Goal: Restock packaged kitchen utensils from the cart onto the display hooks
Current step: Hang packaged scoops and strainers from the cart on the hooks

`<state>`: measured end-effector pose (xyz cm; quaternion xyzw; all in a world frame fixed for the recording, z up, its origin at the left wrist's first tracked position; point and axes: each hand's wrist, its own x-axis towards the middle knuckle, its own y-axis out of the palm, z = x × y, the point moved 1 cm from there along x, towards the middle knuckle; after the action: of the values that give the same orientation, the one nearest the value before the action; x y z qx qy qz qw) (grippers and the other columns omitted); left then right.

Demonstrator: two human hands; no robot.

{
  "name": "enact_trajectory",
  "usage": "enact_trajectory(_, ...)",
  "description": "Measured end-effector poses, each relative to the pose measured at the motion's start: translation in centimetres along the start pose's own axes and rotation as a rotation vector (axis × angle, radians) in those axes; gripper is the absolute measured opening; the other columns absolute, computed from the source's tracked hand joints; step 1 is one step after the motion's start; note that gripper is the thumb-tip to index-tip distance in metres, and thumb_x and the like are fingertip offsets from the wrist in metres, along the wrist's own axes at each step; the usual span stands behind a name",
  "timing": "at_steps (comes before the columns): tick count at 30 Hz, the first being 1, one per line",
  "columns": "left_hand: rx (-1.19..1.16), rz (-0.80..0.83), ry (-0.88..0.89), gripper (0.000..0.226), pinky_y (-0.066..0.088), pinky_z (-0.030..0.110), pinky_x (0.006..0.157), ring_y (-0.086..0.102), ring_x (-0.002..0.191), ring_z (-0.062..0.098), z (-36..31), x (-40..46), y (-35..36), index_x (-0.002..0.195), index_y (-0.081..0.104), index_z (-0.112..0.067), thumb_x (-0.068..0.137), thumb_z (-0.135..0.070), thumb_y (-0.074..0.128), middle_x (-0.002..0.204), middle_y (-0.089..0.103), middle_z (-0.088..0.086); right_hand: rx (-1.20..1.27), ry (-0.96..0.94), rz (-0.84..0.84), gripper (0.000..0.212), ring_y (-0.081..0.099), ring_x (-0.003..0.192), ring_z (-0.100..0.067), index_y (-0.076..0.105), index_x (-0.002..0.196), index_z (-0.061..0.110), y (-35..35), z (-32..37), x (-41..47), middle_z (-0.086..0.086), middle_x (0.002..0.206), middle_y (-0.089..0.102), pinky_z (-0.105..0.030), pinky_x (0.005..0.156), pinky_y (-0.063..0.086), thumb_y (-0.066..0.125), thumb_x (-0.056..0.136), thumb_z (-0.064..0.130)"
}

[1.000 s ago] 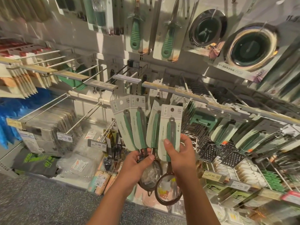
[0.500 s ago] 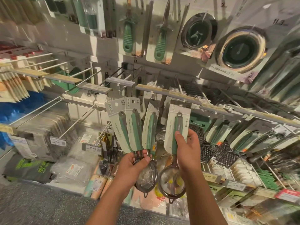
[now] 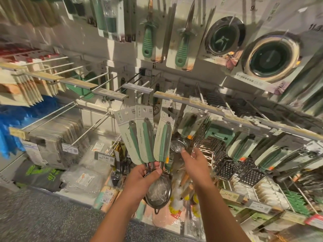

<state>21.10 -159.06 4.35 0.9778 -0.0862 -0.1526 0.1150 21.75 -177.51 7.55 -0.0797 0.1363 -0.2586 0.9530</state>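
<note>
- In front of the display wall, the left hand (image 3: 146, 173) pinches the lower ends of three carded strainers (image 3: 145, 137), fanned upward, their mesh bowls bunched below the thumb.
- The right hand (image 3: 195, 160) reaches forward with loose, spread fingers, holding nothing, just below a hung strainer (image 3: 187, 125) that dangles from a hook under the label rail (image 3: 206, 106) (whether a fingertip touches its bowl cannot be told).
- Risk, as a judgement: the fan is held by one pinch near the bottom, so a card could slide out and drop among the goods on the low shelf.
- A second risk: the hung card looks blurred, perhaps swinging, and could slip off if it sits only at the hook's tip.
- The next card's hole may miss the hook, since neighbouring packs crowd it.
- Readable print: "304" on two card tops, with Chinese characters beside it; a price tag (image 3: 105, 157) reads "15.90". Other tags are too blurred.
- The cart is not in view.
</note>
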Motion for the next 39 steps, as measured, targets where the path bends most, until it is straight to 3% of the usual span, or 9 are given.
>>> enact_trajectory(5,0.019,0.043,0.000,0.014,0.053,0.042,0.096,0.071,0.097,0.022,0.1,-0.1,0.2,0.103,0.080,-0.017,0.091,-0.011,0.076,0.101,0.080,0.008,-0.008,0.063,0.079,0.033,0.070,0.094,-0.016,0.070,0.119,0.017,1.9,-1.1,-1.0,0.000,0.108,0.073,-0.036,0.084,0.057,0.059,0.103,0.043)
enact_trajectory(10,0.043,0.105,0.001,0.022,0.052,0.040,0.096,0.069,0.093,0.020,-0.3,-0.5,0.4,0.093,0.084,-0.030,0.093,-0.011,0.073,0.097,0.080,0.006,0.055,-0.046,0.184,0.055,0.074,0.105,-0.024,0.074,0.111,0.025,2.6,0.0,-1.5,0.000,0.109,0.078,-0.053,0.094,0.059,0.062,0.081,0.069)
enact_trajectory(14,0.005,0.110,-0.030,0.015,0.052,0.038,0.098,0.070,0.096,0.020,-0.5,-0.5,0.3,0.094,0.083,-0.018,0.093,-0.007,0.072,0.102,0.080,0.010,0.135,-0.067,0.180,0.070,0.073,0.106,-0.027,0.068,0.112,0.019,2.8,0.2,-1.8,-0.005,0.109,0.077,-0.056,0.098,0.056,0.077,0.067,0.072)
enact_trajectory(16,0.009,0.100,-0.027,0.011,0.051,0.040,0.099,0.069,0.099,0.021,-0.3,-0.5,0.1,0.102,0.080,-0.013,0.093,-0.014,0.073,0.110,0.077,0.017,0.157,-0.065,0.193,0.063,0.072,0.108,-0.029,0.065,0.111,0.018,2.7,0.3,-1.9,-0.008,0.110,0.076,-0.058,0.101,0.054,0.080,0.073,0.065)
enact_trajectory(20,-0.007,0.057,-0.045,0.024,0.053,0.049,0.103,0.074,0.099,0.026,0.0,-0.5,0.1,0.096,0.081,-0.012,0.091,-0.033,0.073,0.103,0.079,0.013,0.203,-0.079,0.188,0.018,0.073,0.104,-0.020,0.060,0.112,0.019,2.4,0.3,-2.2,-0.006,0.110,0.075,-0.049,0.097,0.057,0.069,0.099,0.026)
enact_trajectory(23,-0.013,0.043,-0.047,0.026,0.054,0.039,0.092,0.075,0.097,0.022,-0.1,-0.5,0.3,0.094,0.078,-0.010,0.099,-0.031,0.065,0.098,0.080,0.008,0.230,-0.103,0.189,0.015,0.073,0.106,-0.026,0.060,0.115,0.018,2.1,0.3,-2.7,-0.004,0.111,0.075,-0.054,0.097,0.056,0.066,0.101,0.019)
enact_trajectory(28,-0.016,0.033,-0.015,0.027,0.049,0.029,0.078,0.075,0.085,0.010,-0.7,-0.5,0.6,0.094,0.077,-0.006,0.102,-0.026,0.061,0.096,0.080,0.006,0.245,-0.130,0.132,0.014,0.075,0.100,-0.026,0.057,0.114,0.014,1.4,0.3,-3.3,-0.003,0.106,0.078,-0.047,0.090,0.061,0.063,0.102,0.012)
enact_trajectory(34,0.017,0.025,-0.021,0.024,0.052,0.031,0.088,0.075,0.095,0.015,-0.6,-0.6,1.4,0.088,0.078,-0.013,0.102,-0.025,0.062,0.095,0.081,0.003,0.263,-0.174,0.027,0.013,0.076,0.094,-0.023,0.059,0.108,0.019,0.8,-0.4,-3.7,0.001,0.099,0.079,-0.044,0.082,0.062,0.064,0.100,0.009)
enact_trajectory(39,0.039,0.039,-0.052,0.024,0.048,0.050,0.110,0.072,0.108,0.023,-0.4,-0.3,1.6,0.093,0.081,-0.016,0.099,-0.033,0.066,0.101,0.080,0.002,0.302,-0.217,-0.043,0.018,0.076,0.092,-0.020,0.059,0.110,0.019,0.1,-0.8,-3.9,-0.001,0.102,0.079,-0.040,0.076,0.062,0.064,0.099,0.006)
